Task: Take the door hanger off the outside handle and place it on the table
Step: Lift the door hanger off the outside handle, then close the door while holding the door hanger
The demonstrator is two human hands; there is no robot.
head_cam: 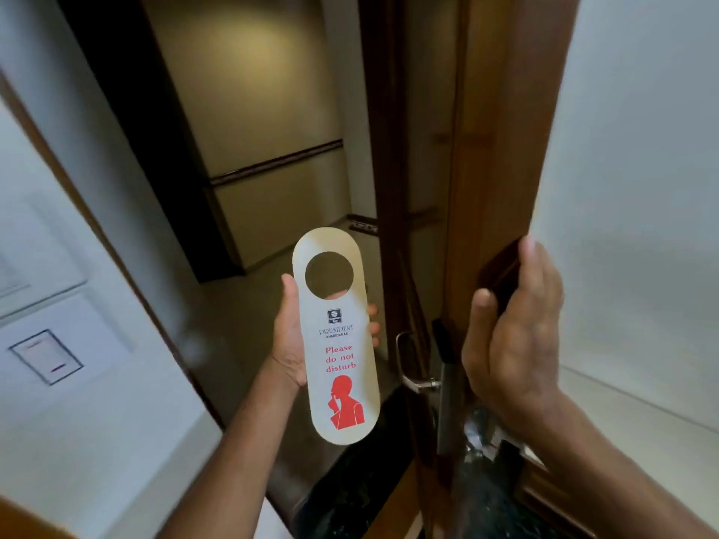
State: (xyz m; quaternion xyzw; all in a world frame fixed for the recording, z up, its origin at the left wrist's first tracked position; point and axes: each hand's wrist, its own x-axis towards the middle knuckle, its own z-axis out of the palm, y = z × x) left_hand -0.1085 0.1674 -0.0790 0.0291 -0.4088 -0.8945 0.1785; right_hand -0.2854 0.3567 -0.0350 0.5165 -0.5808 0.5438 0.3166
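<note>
Holding the door hanger (337, 344) upright in the left hand (290, 344), thumb along the card's left edge, fingertips (372, 322) peeking out past its right edge, palm hidden behind the card. Off the handle, clear of the door, carried in mid-air in front of the open doorway. White card with rounded ends, round hole near the top, small dark logo beneath it, then "PRESIDENT AHMEDABAD", then "Please do not disturb" in red, then a red figure with a finger raised to the lips at the bottom.

To the right and level with it, right hand (513, 336) wrapped around the edge of the wooden door (502, 149), thumb on the near side, fingers curled over a dark block on the door's edge, so closed on the door and nothing else. Forearm running down to the lower right corner.

Just below and between the two hands, a metal lever handle (418, 381) on the door's outer face, bare, with a long lock plate beside it on the door edge. Dark speckled threshold at the bottom, between the forearms.

Further left, a pale wall (78, 402) with a framed notice (46, 356), slightly blurred, text unreadable. Right of the door, a plain white surface.

Beyond the hanger, through the opening, a dim corridor: beige wall panels (272, 91) crossed by a dark horizontal rail, a dark vertical frame to the left, smooth floor below.
</note>
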